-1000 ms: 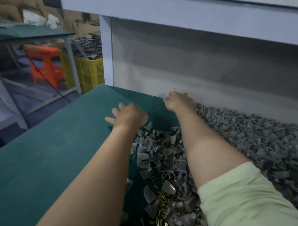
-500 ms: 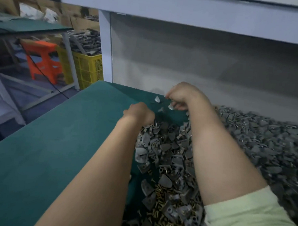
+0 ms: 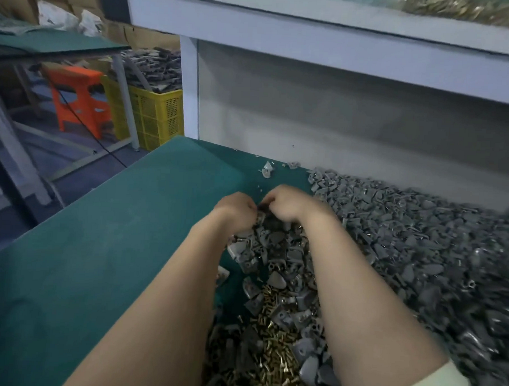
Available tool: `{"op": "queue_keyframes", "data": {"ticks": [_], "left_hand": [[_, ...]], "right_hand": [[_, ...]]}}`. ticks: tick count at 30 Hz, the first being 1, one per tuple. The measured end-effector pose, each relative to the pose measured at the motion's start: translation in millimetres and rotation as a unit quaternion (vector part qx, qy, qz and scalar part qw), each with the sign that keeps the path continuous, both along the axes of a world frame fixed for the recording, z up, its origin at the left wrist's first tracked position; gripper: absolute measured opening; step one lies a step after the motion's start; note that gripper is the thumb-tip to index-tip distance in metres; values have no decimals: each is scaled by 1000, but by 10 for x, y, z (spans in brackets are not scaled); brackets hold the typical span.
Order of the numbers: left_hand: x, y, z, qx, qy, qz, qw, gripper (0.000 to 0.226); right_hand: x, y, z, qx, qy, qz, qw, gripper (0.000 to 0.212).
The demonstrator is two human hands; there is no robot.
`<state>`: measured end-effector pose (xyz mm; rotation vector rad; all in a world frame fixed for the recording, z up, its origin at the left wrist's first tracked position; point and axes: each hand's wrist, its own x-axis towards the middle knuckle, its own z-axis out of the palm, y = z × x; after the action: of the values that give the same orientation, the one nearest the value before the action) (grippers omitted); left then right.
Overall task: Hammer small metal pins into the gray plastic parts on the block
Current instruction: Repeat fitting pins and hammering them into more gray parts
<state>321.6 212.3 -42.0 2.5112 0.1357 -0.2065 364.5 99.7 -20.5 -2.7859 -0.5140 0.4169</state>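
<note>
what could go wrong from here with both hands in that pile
The left hand and right hand curl on gray parts; more may scatter like the loose pieces at the back. The brass pins lie mixed among parts between the forearms, so the arms might sweep some off the table.

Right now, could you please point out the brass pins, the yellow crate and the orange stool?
brass pins [image 3: 272, 351]: head view, middle of the loose heap near the bottom edge.
yellow crate [image 3: 160, 115]: head view, its perforated side wall.
orange stool [image 3: 73, 73]: head view, its seat.
</note>
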Motion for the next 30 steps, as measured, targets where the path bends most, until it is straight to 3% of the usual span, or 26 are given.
{"op": "queue_keyframes", "data": {"ticks": [5, 11, 14, 17, 20, 23, 27, 30], "left_hand": [[-611, 102, 72, -41, -11, -11, 999, 29], [-1195, -6, 113, -116, 14, -52, 992, 33], [-1398, -76, 112, -191, 37, -35, 980, 34], [-1517, -67, 121, -306, 26, 49, 950, 33], [-1553, -50, 168, -398, 22, 142, 906, 33], [-1599, -39, 211, -398, 16, 142, 906, 35], [-1653, 49, 184, -371, 9, 167, 913, 28], [-1704, 67, 189, -380, -11, 179, 907, 22]], "right_hand": [[-616, -48, 115, -38, 16, 31, 999, 38], [-1178, -449, 187, -55, 0, -37, 998, 35], [-1370, -635, 267, -71, -12, -84, 994, 35], [-1562, -686, 308, -37, -62, -111, 991, 37], [-1722, -477, 246, 28, -90, -15, 995, 47], [-1839, -226, 61, -16, -34, 46, 998, 45], [-1882, -396, -51, 13, -156, -75, 985, 22], [-1870, -777, -4, -11, -185, -241, 953, 25]]}}
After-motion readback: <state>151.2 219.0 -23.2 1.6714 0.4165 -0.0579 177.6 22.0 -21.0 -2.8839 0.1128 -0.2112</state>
